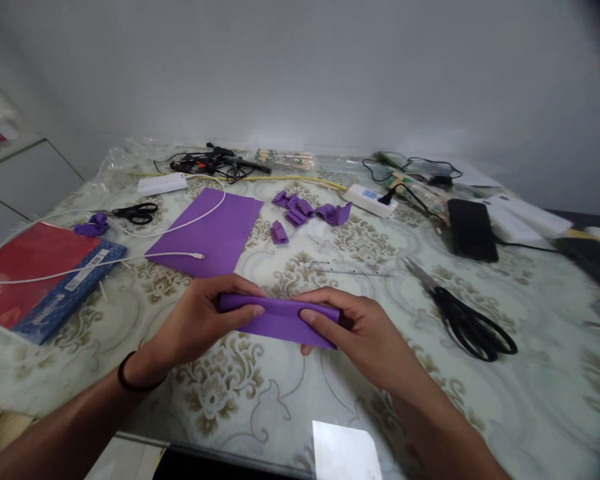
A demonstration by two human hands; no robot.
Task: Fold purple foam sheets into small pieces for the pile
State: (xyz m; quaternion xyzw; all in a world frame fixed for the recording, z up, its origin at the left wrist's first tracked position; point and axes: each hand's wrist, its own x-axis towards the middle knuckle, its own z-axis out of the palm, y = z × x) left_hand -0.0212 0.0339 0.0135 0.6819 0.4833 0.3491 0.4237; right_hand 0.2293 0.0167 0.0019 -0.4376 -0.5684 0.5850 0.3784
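Note:
Between my two hands is a piece of purple paper (283, 320), its far edge curled over into a roll. My left hand (220, 313) pinches the left end, thumb on top and fingers behind. At the right end, my right hand (353, 327) grips the paper with the thumb pressed on the roll and a fingertip showing below. Just beyond my left hand lie flat purple sheets (215, 227). Several small folded purple paper pieces (300, 212) rest farther back. A clear ruler (350, 270) lies behind my right hand, and large black-handled scissors (460, 313) lie to its right.
At left are a red-and-blue paper pack (55, 273), a white cable (130, 261), crumpled purple paper (93, 225) and small scissors (135, 213). A power strip (373, 200), a black phone (473, 230) and tangled black cables (215, 162) lie toward the back, near the wall.

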